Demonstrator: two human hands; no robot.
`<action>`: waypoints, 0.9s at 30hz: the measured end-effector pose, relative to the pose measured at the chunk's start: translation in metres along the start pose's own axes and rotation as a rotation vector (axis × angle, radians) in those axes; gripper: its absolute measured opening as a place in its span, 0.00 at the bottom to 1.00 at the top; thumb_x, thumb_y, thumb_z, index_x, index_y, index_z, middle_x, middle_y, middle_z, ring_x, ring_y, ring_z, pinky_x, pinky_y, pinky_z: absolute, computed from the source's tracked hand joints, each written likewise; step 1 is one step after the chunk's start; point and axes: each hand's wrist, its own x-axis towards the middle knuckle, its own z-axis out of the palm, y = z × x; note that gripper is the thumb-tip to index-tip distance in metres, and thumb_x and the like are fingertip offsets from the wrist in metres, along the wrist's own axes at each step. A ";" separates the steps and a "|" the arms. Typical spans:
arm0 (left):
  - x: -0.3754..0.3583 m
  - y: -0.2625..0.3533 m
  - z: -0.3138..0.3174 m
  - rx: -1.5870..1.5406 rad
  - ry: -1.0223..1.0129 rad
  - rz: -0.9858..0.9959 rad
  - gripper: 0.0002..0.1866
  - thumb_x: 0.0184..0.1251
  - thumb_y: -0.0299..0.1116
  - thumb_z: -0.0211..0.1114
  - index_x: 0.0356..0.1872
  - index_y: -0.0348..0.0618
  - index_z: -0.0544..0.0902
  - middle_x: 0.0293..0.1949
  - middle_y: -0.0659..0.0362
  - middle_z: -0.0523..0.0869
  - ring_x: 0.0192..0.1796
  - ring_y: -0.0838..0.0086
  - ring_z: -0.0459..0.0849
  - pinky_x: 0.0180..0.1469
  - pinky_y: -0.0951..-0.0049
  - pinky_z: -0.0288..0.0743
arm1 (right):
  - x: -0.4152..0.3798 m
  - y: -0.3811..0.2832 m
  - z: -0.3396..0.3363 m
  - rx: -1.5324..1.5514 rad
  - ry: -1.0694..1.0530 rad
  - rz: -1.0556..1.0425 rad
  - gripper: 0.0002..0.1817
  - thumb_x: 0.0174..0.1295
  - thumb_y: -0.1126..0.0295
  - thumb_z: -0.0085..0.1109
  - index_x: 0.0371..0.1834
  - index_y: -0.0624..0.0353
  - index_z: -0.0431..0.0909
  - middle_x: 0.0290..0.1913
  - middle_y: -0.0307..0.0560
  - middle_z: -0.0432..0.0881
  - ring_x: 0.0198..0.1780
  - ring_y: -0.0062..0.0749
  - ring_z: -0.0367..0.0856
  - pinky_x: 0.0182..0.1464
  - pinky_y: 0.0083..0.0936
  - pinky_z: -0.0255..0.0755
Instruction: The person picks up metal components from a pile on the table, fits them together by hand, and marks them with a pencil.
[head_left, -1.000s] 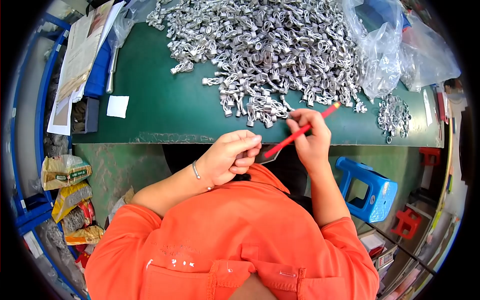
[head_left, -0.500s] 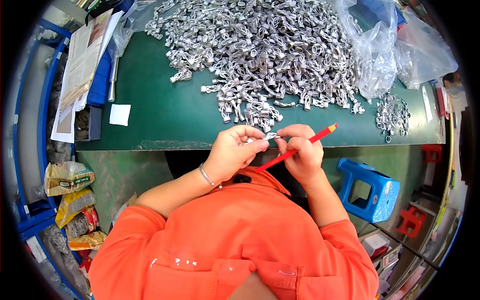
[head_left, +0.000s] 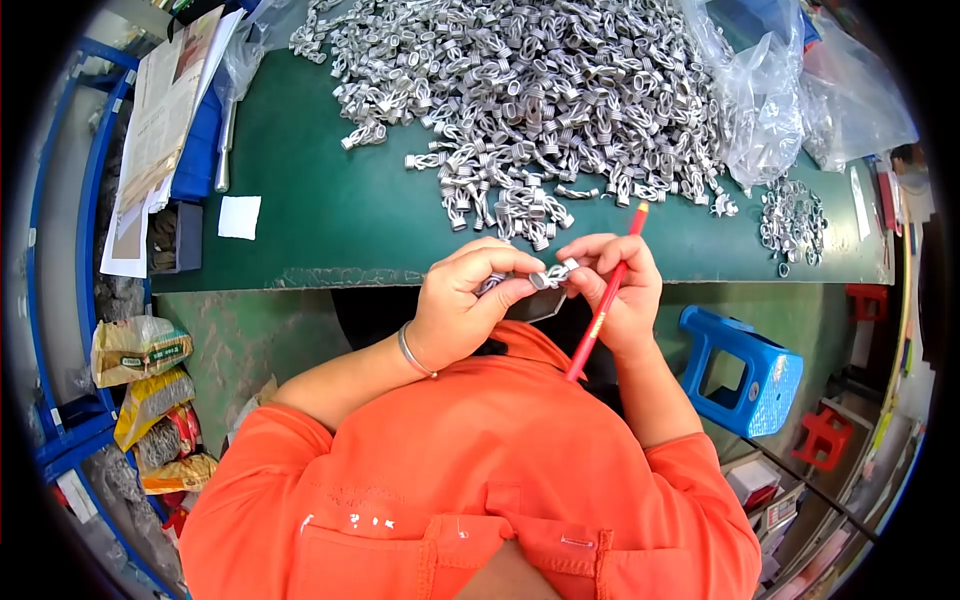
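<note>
My left hand (head_left: 462,300) pinches a small silver metal piece with a twisted, braided-looking body (head_left: 551,276) just in front of the table edge. Another twisted bit of the same kind shows beneath its fingers. At the piece's other end are the thumb and fingertips of my right hand (head_left: 625,290), closed around a red pencil (head_left: 603,312). The pencil slants from the hand, one end toward the table, the other toward my chest. Just beyond both hands, a large pile of similar silver pieces (head_left: 540,110) covers the far middle of the table.
The green tabletop (head_left: 310,200) carries a white paper square (head_left: 239,217), a cluster of small metal rings (head_left: 792,225) and clear plastic bags (head_left: 765,110). Papers (head_left: 160,120) stand at the left by a blue rack. A blue stool (head_left: 745,370) is on the floor at right.
The pencil in my right hand has swung to a steeper angle. The metal piece is now turned so more of it shows between my hands. My right hand has shifted slightly right.
</note>
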 end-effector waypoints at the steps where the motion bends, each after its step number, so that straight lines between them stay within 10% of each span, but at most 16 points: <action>1: -0.001 0.001 0.001 -0.066 0.028 -0.081 0.10 0.57 0.16 0.60 0.40 0.34 0.78 0.36 0.58 0.78 0.31 0.82 0.77 0.29 0.85 0.69 | 0.000 0.001 0.002 -0.160 0.004 -0.192 0.14 0.53 0.83 0.61 0.31 0.59 0.62 0.38 0.54 0.79 0.33 0.24 0.78 0.31 0.17 0.73; 6: -0.002 0.008 0.000 -0.578 0.057 -0.534 0.08 0.61 0.22 0.59 0.42 0.36 0.76 0.33 0.58 0.78 0.28 0.80 0.75 0.26 0.84 0.68 | -0.003 -0.009 0.009 -0.592 -0.089 -0.631 0.20 0.42 0.82 0.70 0.25 0.60 0.63 0.36 0.56 0.80 0.29 0.29 0.78 0.29 0.21 0.75; 11: -0.013 -0.005 -0.016 -0.949 -0.060 -0.862 0.11 0.71 0.36 0.49 0.33 0.39 0.72 0.28 0.57 0.76 0.19 0.81 0.67 0.17 0.83 0.60 | 0.017 -0.012 -0.005 -0.828 0.055 -0.661 0.12 0.48 0.85 0.61 0.25 0.61 0.66 0.32 0.51 0.81 0.29 0.37 0.79 0.31 0.24 0.73; 18: -0.037 -0.015 -0.023 -1.082 0.025 -1.189 0.09 0.70 0.32 0.50 0.38 0.37 0.74 0.31 0.58 0.77 0.27 0.80 0.72 0.22 0.82 0.67 | 0.051 0.000 -0.032 -1.229 0.047 -0.572 0.12 0.44 0.87 0.56 0.30 0.61 0.69 0.31 0.47 0.80 0.32 0.45 0.75 0.40 0.34 0.69; 23: -0.044 -0.031 -0.017 -1.173 0.204 -1.003 0.12 0.64 0.21 0.52 0.48 0.26 0.71 0.51 0.38 0.72 0.57 0.49 0.72 0.60 0.60 0.70 | 0.040 0.002 -0.027 -0.907 0.143 -0.384 0.10 0.49 0.85 0.57 0.30 0.60 0.67 0.30 0.45 0.78 0.32 0.35 0.77 0.34 0.27 0.69; 27: -0.042 -0.028 -0.012 -1.071 0.273 -0.979 0.13 0.64 0.20 0.51 0.48 0.26 0.71 0.52 0.38 0.71 0.57 0.48 0.72 0.59 0.61 0.71 | 0.027 -0.014 -0.018 -0.176 0.176 0.003 0.10 0.57 0.82 0.55 0.32 0.58 0.63 0.35 0.46 0.77 0.32 0.25 0.78 0.29 0.16 0.70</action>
